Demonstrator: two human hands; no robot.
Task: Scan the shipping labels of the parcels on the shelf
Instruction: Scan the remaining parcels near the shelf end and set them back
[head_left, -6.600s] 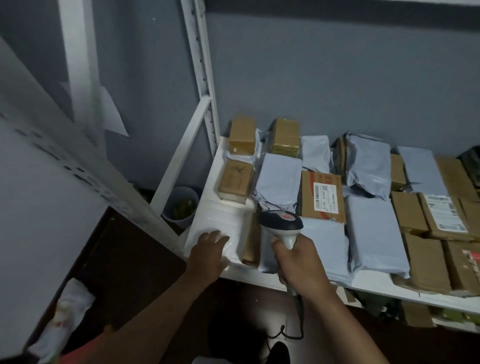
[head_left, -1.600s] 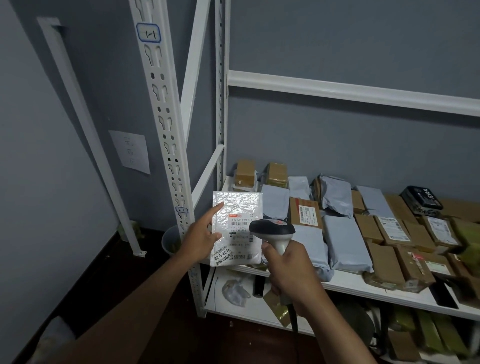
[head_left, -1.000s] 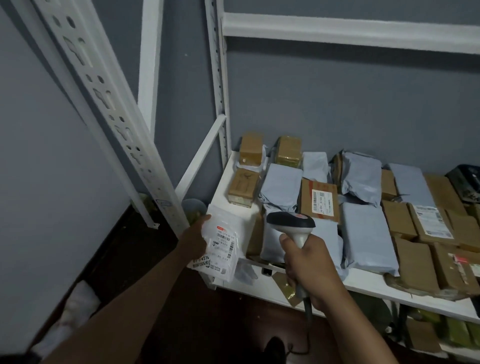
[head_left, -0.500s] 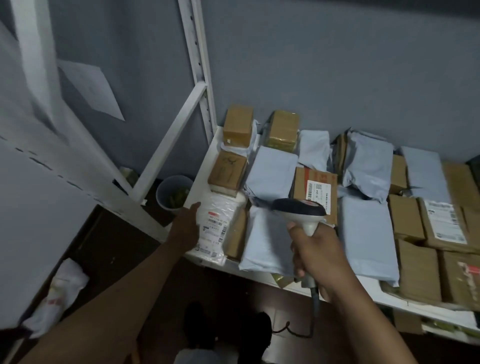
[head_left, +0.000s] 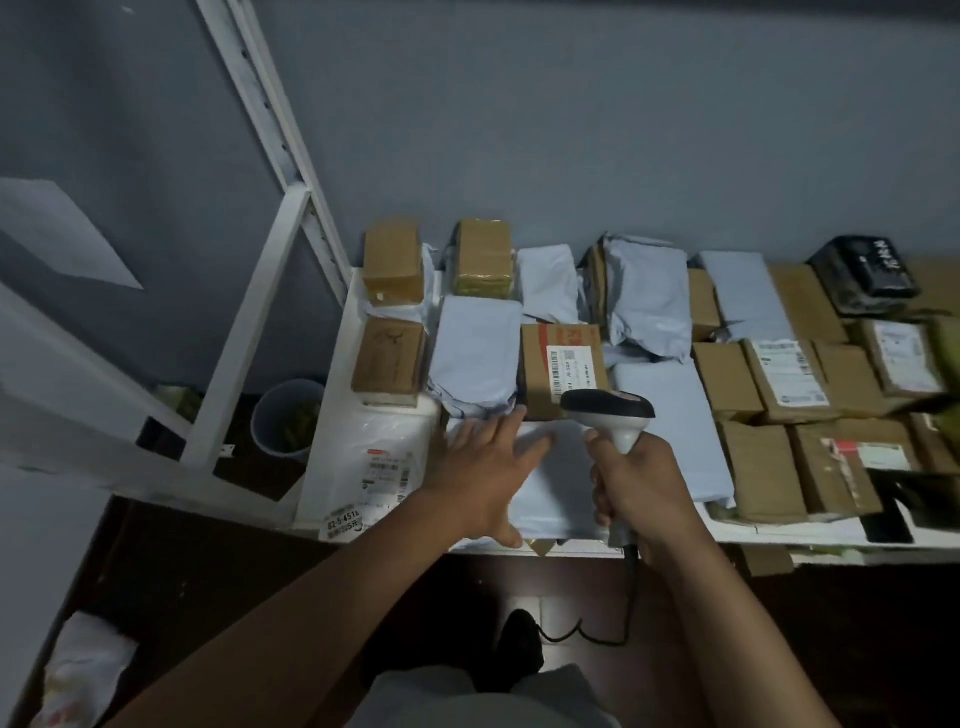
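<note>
The grey mailer (head_left: 545, 483) lies flat at the front edge of the shelf (head_left: 332, 364), no label showing on top. It looks light, soft and slick, so I'd take it by the near edge and flip it. The left hand (head_left: 485, 470) rests spread on it, fingers straight, holding nothing. The right hand (head_left: 641, 493) grips the scanner (head_left: 608, 410), which hangs over the mailer. Just left lies the white bag (head_left: 387, 462), label up. Behind stand a labelled box (head_left: 563, 364) and another grey mailer (head_left: 475, 353), packed close, leaving little room for turning.
</note>
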